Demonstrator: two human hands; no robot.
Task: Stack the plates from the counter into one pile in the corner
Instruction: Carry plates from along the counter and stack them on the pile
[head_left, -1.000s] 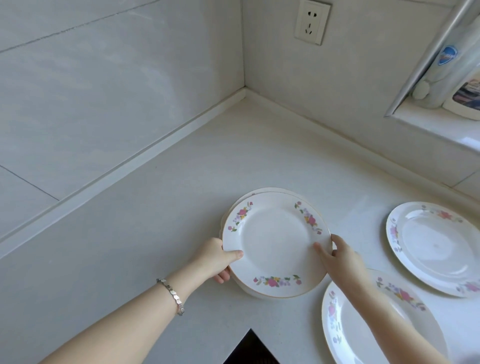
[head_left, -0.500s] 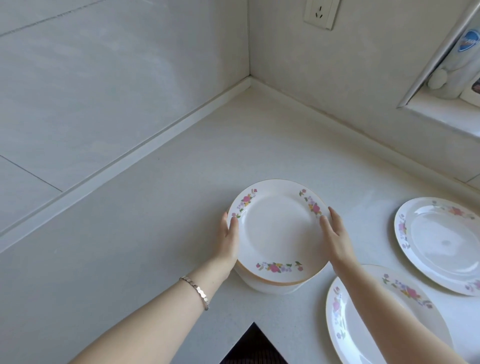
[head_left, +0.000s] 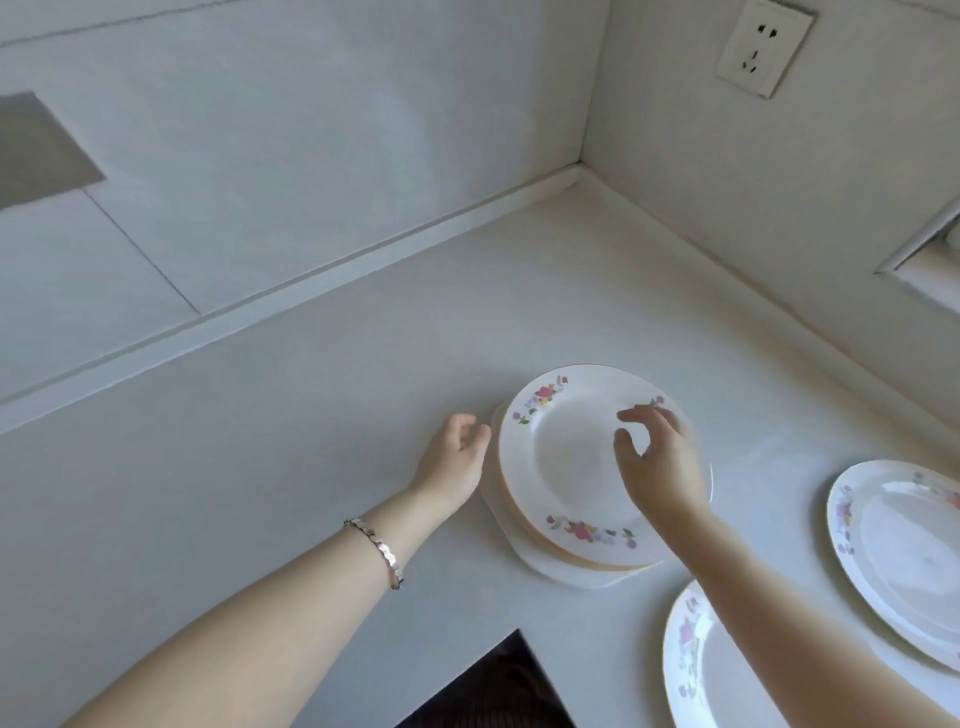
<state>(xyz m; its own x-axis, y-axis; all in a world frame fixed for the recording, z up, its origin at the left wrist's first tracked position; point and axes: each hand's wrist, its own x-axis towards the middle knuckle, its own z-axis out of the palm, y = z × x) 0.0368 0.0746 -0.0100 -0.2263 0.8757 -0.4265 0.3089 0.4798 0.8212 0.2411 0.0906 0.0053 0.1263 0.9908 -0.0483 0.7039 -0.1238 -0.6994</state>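
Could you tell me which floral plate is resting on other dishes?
The round white floral-rimmed plate beneath the right hand: it tops the pile, while the two larger floral plates lie singly on the white counter.

Left hand (head_left: 456, 460) loose, fingers slightly curled, palm facing 3 o'clock, gripping nothing; left forearm (head_left: 249, 618) bare, in from 7 o'clock. Right hand (head_left: 662, 467) back up, thumb and fingers loosely bent toward 11 o'clock, nothing pinched; right forearm (head_left: 789, 618) in from 5 o'clock. The 2 hands are apart.
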